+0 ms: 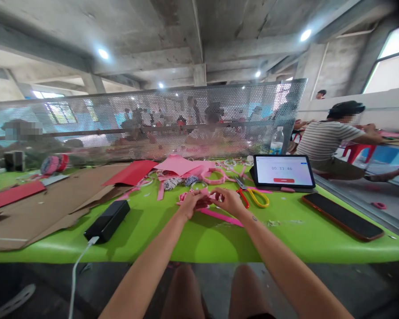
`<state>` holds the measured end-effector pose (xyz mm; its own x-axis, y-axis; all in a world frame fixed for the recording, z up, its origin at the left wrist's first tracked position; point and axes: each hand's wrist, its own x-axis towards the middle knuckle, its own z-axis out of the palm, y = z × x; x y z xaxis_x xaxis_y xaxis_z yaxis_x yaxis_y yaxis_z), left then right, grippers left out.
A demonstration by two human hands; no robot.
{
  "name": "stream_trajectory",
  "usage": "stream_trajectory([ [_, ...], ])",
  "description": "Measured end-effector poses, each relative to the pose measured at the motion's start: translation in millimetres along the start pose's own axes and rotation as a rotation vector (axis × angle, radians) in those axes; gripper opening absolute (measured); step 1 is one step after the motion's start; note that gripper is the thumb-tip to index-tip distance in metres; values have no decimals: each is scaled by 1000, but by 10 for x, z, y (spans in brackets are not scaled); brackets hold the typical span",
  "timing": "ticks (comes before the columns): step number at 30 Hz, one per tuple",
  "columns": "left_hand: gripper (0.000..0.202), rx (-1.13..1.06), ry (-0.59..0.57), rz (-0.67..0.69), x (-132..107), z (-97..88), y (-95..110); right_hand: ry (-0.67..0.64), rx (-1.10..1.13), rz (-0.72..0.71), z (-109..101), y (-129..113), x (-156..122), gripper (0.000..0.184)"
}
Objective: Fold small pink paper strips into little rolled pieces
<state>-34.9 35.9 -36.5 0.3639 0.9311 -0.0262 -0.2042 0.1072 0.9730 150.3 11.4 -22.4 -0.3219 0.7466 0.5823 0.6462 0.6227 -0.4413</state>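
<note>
My left hand (190, 204) and my right hand (228, 201) meet over the green table (199, 241), both pinched on a small pink piece of material (204, 195) held between them. A long pink strip (221, 217) lies on the table under my right wrist. Scissors with red and yellow handles (254, 196) lie just right of my right hand. Behind my hands sit pink sheets (182, 166), a pink hoop (216, 177) and bits of cord.
A tablet (283, 171) showing a timer stands at the back right, a dark phone (342, 216) lies near the right edge. A black power bank (108, 219) with a white cable sits left. Cardboard (46, 206) and red sheets (131, 173) cover the left. A perforated screen (153, 119) backs the table; a seated person (329, 139) is at right.
</note>
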Motion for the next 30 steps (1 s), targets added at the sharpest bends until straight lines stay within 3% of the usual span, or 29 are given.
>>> stream_trajectory([
  [22, 15, -35, -1, 32, 43, 18, -39, -9, -68, -38, -25, -5, -13, 18],
  [30, 21, -34, -79, 44, -4, 37, -11, 4, -20, 12, -16, -13, -8, 16],
])
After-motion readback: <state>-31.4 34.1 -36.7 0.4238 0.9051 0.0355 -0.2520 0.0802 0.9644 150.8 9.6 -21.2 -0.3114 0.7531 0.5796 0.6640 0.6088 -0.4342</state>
